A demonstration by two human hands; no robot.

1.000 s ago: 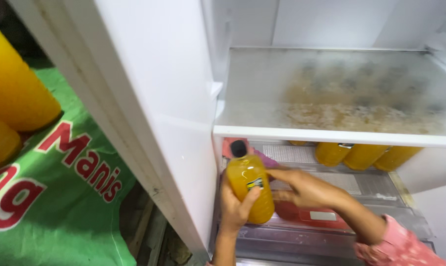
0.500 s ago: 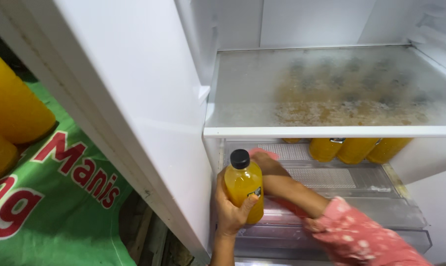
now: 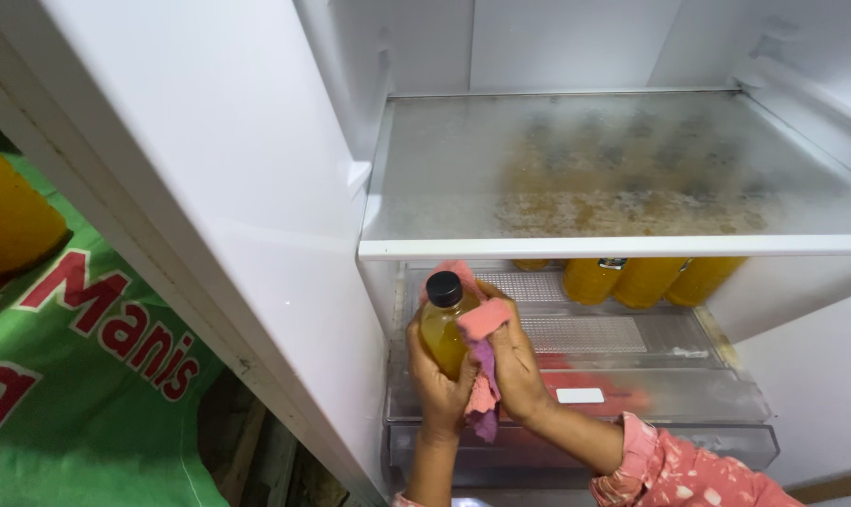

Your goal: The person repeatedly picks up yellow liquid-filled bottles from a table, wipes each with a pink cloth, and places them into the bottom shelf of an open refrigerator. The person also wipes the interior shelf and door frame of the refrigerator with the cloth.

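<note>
While the left hand (image 3: 441, 380) is gripping the bottle of orange juice (image 3: 443, 330) from below and behind, fingers clamped around its lower body, the right hand (image 3: 518, 366) is pressing a pink cloth (image 3: 483, 371) against the bottle's side, its fingers closed over the cloth with the thumb up near the bottle's shoulder. A second ago that hand was lying bare across the bottle, and half a second ago it was reaching behind it toward a pink shape at the back; now the cloth is coming round to the front and covering much of the bottle, so only the black cap (image 3: 443, 287) and a strip of orange are showing. To judge by this, the work is passing from merely holding the bottle to wiping it down. The bottle is being held upright in the air just below the front edge of the glass shelf (image 3: 623, 246), in front of the clear drawer (image 3: 632, 399), touching neither. The shelf above is showing a wide brownish stain and a misted surface. Three more orange bottles (image 3: 646, 278) are lying behind, under the shelf. Left of the fridge wall, a green printed sack (image 3: 97, 376) is lying beside orange containers (image 3: 7, 221).
</note>
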